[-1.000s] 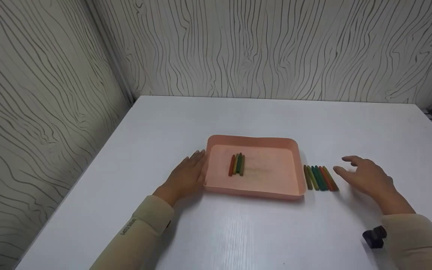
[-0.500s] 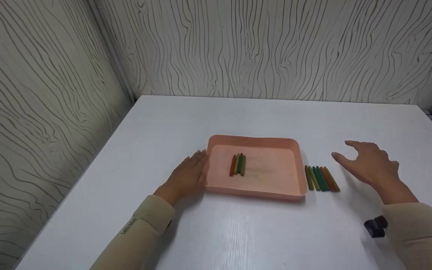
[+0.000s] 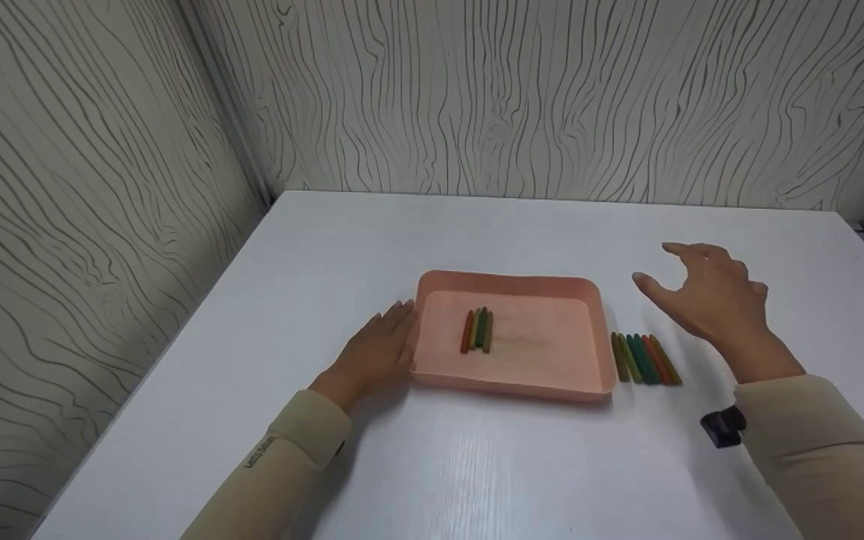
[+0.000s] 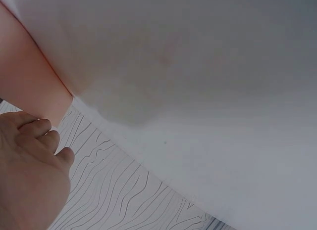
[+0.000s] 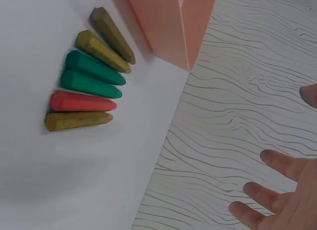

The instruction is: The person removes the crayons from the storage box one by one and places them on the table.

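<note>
A shallow pink tray (image 3: 514, 386) lies on the white table, with several crayons (image 3: 477, 330) side by side in its left half. My left hand (image 3: 372, 349) rests along the tray's left wall, fingers straight; the left wrist view shows its fingertips at the pink wall (image 4: 34, 76). Just right of the tray, a row of crayons (image 3: 646, 360) lies on the table. In the right wrist view a red crayon (image 5: 81, 101) sits among green, yellow and brown ones. Above and behind this row my right hand (image 3: 717, 292) is raised, thumb and fingers spread, holding nothing.
The white table (image 3: 522, 480) reaches back to a wood-grain patterned wall (image 3: 492, 97). A similar panel (image 3: 87, 225) stands along the left side. A small black device (image 3: 724, 426) is strapped at the right wrist.
My right hand has risen away from the crayon row, moving back and lately left toward the tray, its thumb and fingers spreading wider. The left hand, tray and crayons stay put.
</note>
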Demonstrator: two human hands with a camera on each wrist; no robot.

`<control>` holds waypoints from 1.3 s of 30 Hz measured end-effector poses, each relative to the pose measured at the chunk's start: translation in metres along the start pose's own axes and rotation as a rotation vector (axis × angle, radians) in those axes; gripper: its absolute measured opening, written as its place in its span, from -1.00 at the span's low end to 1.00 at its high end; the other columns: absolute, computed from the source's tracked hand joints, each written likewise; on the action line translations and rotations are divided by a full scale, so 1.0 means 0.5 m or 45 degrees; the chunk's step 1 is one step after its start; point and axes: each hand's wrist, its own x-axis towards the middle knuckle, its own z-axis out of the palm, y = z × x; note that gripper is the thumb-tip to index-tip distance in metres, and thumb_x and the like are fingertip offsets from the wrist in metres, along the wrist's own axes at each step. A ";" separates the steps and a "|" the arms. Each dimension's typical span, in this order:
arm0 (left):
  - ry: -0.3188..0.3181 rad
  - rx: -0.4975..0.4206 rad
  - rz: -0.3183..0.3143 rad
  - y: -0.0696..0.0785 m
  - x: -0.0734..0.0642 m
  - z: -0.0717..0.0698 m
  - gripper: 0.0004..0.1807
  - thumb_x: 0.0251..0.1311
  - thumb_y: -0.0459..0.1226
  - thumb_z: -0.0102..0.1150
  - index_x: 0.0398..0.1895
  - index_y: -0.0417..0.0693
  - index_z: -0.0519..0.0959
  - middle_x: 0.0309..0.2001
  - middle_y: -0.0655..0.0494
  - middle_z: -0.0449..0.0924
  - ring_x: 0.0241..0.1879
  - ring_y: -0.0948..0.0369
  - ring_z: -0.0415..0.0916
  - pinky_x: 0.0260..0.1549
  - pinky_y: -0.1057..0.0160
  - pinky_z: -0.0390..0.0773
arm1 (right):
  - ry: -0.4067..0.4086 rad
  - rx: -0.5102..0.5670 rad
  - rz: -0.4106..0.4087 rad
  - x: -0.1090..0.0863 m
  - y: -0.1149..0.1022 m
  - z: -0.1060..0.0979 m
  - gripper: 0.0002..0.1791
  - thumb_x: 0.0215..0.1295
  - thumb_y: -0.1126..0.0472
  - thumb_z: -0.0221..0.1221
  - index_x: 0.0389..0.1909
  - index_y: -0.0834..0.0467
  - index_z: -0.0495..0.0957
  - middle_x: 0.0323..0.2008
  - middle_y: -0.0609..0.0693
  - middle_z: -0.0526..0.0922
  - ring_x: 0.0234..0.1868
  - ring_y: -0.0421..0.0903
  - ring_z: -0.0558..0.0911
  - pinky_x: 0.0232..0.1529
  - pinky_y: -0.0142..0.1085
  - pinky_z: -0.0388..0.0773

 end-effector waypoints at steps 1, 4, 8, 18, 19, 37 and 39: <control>0.001 -0.004 -0.003 0.000 0.000 0.000 -0.41 0.51 -0.09 -0.48 0.50 -0.17 -0.04 0.49 0.03 -0.09 0.46 0.14 -0.21 0.39 0.14 -0.14 | 0.012 -0.001 -0.004 0.002 -0.008 0.001 -0.12 0.24 -0.38 -0.07 0.32 0.24 0.29 0.25 0.44 0.23 0.14 0.50 0.23 -0.13 0.41 0.19; 0.004 -0.013 -0.005 0.001 0.000 0.000 -0.40 0.51 -0.08 -0.51 0.50 -0.16 -0.04 0.49 0.04 -0.09 0.46 0.14 -0.21 0.39 0.15 -0.14 | 0.063 0.003 -0.026 0.006 -0.032 0.005 -0.14 0.24 -0.36 -0.02 0.32 0.23 0.30 0.26 0.42 0.24 0.15 0.49 0.24 -0.12 0.40 0.20; 0.011 -0.010 -0.007 0.000 0.000 0.001 -0.40 0.51 -0.07 -0.51 0.50 -0.15 -0.04 0.49 0.05 -0.09 0.46 0.15 -0.21 0.39 0.15 -0.14 | 0.116 0.015 -0.066 0.012 -0.061 0.019 -0.15 0.22 -0.33 0.02 0.32 0.23 0.31 0.26 0.41 0.25 0.15 0.48 0.25 -0.11 0.39 0.20; 0.006 -0.009 -0.016 -0.001 0.002 0.004 -0.40 0.50 -0.07 -0.48 0.51 -0.11 -0.07 0.50 0.09 -0.12 0.46 0.17 -0.22 0.39 0.15 -0.13 | 0.060 0.084 -0.120 0.020 -0.131 0.060 -0.16 0.20 -0.32 0.04 0.34 0.17 0.29 0.27 0.35 0.24 0.19 0.42 0.24 -0.05 0.33 0.17; 0.004 -0.011 -0.022 -0.001 0.002 0.003 -0.40 0.50 -0.06 -0.47 0.51 -0.09 -0.07 0.50 0.11 -0.12 0.46 0.18 -0.23 0.39 0.16 -0.13 | 0.049 0.093 -0.119 0.020 -0.138 0.064 -0.17 0.20 -0.31 0.05 0.34 0.16 0.29 0.28 0.34 0.24 0.20 0.41 0.24 -0.04 0.32 0.17; 0.018 0.012 0.005 -0.003 0.000 -0.001 -0.41 0.47 -0.13 -0.39 0.50 -0.13 -0.01 0.49 0.04 -0.08 0.46 0.12 -0.17 0.38 0.14 -0.09 | -0.061 0.105 -0.192 0.019 -0.203 0.170 -0.24 0.20 -0.22 0.11 0.30 0.18 0.35 0.24 0.29 0.33 0.19 0.33 0.32 0.06 0.30 0.21; 0.025 0.008 0.003 -0.003 0.000 0.001 -0.41 0.46 -0.13 -0.39 0.50 -0.12 0.00 0.49 0.05 -0.07 0.46 0.13 -0.17 0.38 0.13 -0.08 | -0.075 0.117 -0.204 0.018 -0.207 0.181 -0.25 0.20 -0.22 0.11 0.29 0.17 0.37 0.23 0.28 0.35 0.20 0.32 0.32 0.14 0.30 0.13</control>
